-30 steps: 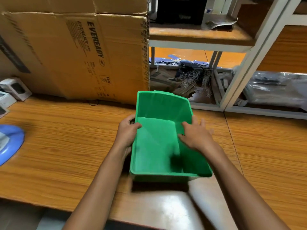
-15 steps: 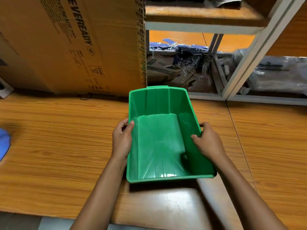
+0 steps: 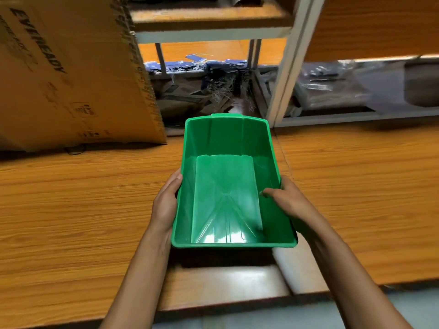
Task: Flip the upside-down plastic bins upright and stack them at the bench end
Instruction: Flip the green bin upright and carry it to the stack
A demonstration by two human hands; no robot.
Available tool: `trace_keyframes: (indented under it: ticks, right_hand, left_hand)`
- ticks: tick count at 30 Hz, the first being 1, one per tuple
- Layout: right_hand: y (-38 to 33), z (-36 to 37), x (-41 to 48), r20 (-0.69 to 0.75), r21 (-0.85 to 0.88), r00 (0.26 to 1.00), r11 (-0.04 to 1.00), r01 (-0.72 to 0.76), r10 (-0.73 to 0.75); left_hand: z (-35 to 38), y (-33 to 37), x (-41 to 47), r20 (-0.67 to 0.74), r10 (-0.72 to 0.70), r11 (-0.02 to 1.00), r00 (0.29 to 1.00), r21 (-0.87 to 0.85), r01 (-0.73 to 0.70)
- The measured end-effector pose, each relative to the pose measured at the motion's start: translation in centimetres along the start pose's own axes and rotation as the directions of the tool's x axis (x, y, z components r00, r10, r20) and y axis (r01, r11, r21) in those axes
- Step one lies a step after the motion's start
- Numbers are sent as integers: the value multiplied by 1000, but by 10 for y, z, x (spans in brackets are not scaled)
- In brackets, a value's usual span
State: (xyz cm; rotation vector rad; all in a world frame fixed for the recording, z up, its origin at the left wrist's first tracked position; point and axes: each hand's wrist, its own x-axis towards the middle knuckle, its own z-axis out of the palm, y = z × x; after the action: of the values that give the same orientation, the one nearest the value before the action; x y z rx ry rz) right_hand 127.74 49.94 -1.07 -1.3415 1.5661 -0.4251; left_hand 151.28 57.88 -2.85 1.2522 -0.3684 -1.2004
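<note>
So the green bin (image 3: 228, 186) is right side up, open top facing the camera, held over the wooden tabletop (image 3: 83, 210) near its front edge. Left hand (image 3: 166, 205) is wrapped around the left wall, thumb up at the rim. Right hand (image 3: 287, 200) clamps the right wall with the thumb hooked inside (fingers outside, mostly hidden). A big cardboard box (image 3: 71, 72) stands back left, metal shelving (image 3: 285, 67) behind.

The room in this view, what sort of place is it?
Probably a storeroom or small workshop: a large Eveready shipping carton stands on a wooden bench, and metal shelving behind holds plastic-wrapped goods.
</note>
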Motion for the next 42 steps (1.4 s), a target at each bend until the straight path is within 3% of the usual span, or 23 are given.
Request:
trace_keyframes:
  ticks: [8,14,17,20,26,32,42]
  right_hand:
    - [97,-143,-73,-204,181,978,984,5,32]
    - [191,-257,-141,-383,302,914,953,-13,133]
    - [238,-308,-183,-486,350,854,937,-5,186]
    - [281,-353,-220,-595,408,764,913,18,250]
    - [349,-417,-275,-659,561,652,822,96,374]
    - [417,-477,-292,-688,626,564,766,144,456]
    - [514,-648,-265,-725,652,412,743,153,552]
  left_hand:
    - [134,-78,-56,333,-49,995,942,95,18]
    - [255,-152,-135,443,-46,985,895,170,-33]
    - [315,-189,-174,490,-45,973,871,219,-73]
    - [374,-224,-202,598,-66,952,798,277,-129]
    - [471,-281,-243,734,-179,937,655,329,-113]
    - [564,-339,-277,797,-325,908,509,413,-67]
    - [763,-444,-312,784,-432,889,446,455,63]
